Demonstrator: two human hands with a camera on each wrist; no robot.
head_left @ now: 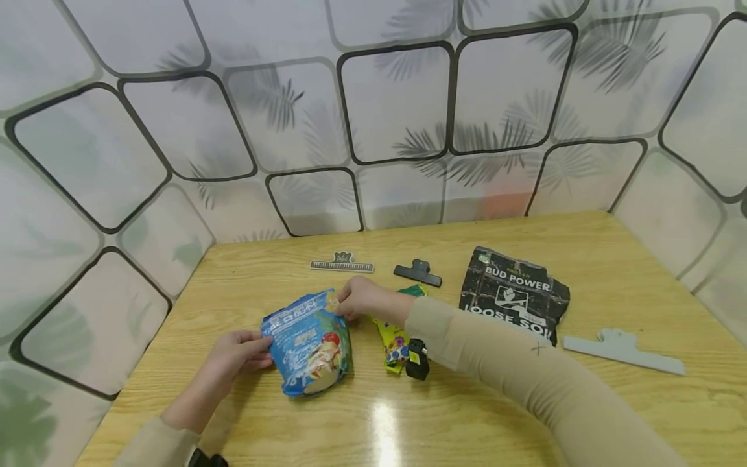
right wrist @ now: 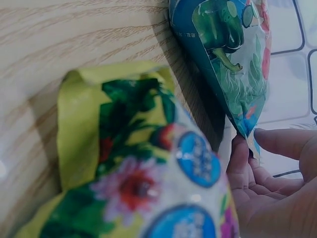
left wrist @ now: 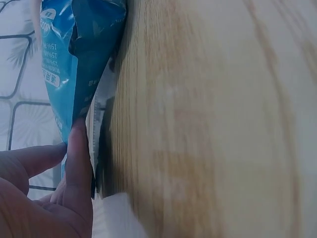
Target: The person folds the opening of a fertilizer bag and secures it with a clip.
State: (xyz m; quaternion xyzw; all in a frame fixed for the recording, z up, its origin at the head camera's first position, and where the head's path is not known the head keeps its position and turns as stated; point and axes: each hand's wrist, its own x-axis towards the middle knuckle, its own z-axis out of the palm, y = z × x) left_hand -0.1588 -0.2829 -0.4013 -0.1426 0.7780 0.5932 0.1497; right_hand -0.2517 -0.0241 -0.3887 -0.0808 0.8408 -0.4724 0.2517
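Observation:
A blue plastic bag [head_left: 303,347] with printed vegetables lies on the wooden table between both hands. My left hand [head_left: 236,350] pinches its upper left edge; in the left wrist view, thumb and fingers [left wrist: 77,163] close on the narrow end of the bag [left wrist: 84,59]. At the bag's upper right corner my right hand [head_left: 364,299] pinches the edge, which the right wrist view shows between thumb and fingertips [right wrist: 240,158]. Beneath the right forearm lies a yellow-green flowered bag [head_left: 393,340], partly hidden by the arm; it fills the front of the right wrist view.
Behind the bags lie a piano-key patterned clip [head_left: 342,264] and a black clip [head_left: 417,272]. To the right are a black "Bud Power Loose Soil" bag [head_left: 513,292] and a long pale grey clip [head_left: 624,351]. A patterned wall covering [head_left: 397,104] borders the table.

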